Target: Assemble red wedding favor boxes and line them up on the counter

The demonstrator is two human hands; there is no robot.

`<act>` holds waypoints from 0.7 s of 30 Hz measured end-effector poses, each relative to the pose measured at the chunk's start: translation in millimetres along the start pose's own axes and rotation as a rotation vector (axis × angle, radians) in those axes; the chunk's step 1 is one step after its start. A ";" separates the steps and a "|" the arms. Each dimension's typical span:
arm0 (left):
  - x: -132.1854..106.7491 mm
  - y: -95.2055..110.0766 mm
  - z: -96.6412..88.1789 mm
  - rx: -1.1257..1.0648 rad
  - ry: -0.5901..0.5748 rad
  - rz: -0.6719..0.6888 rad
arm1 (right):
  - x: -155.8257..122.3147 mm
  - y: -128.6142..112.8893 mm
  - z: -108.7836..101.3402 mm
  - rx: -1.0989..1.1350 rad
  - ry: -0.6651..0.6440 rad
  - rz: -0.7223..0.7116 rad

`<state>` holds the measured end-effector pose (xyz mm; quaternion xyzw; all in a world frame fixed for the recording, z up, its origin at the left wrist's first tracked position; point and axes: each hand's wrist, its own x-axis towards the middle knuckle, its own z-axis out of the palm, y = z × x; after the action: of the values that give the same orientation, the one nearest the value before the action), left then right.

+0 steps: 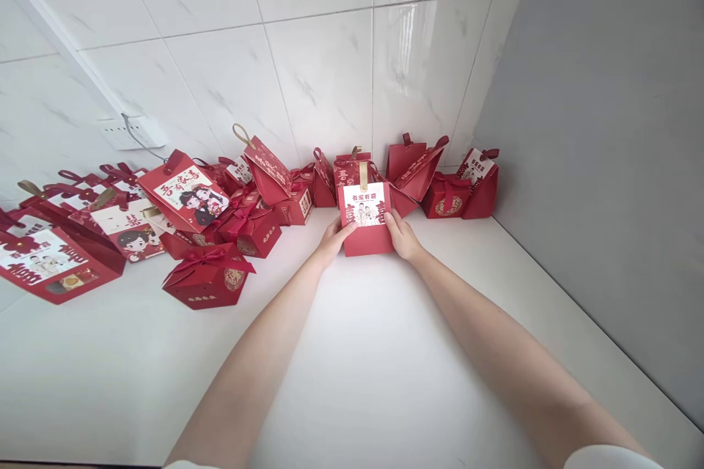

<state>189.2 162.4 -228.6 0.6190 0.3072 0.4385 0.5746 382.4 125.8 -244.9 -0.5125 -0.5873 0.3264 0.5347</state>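
A red box stands upright on the white table, near the back edge and close to the tiled wall, with both bare forearms stretched out towards it. The left grip presses against the box's left side, thumb on the front face and fingers wrapped round the edge, so it is clasping the box. The right grip holds the opposite side the same way, clenched on the lower right edge. The box carries a white label with a small drawing and red characters, and a tan strap hangs down over its top. Directly behind it stand more red boxes, among them an open box with its flap raised. To the right, just beside the grey wall, sit a low box with a ribbon and a taller pouch, touching each other. To the left a crowded row of red boxes runs along the wall: a tilted box with a cartoon couple, a small box with a bow lying nearer the front, well apart from the held box, and a wide flat box at the far left. A white socket with a cable sits on the wall above that row.
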 end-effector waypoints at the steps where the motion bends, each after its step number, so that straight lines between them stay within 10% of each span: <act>1: 0.6 -1.3 0.1 -0.006 0.025 0.013 | 0.3 1.1 0.1 0.000 -0.006 0.006; 21: 7.9 -12.4 -14.4 -0.123 0.147 -0.104 | 8.4 8.8 -15.8 0.498 -0.250 0.124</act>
<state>181.2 177.6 -239.9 0.5321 0.3528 0.4701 0.6094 400.6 133.5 -247.2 -0.3561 -0.5179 0.5533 0.5467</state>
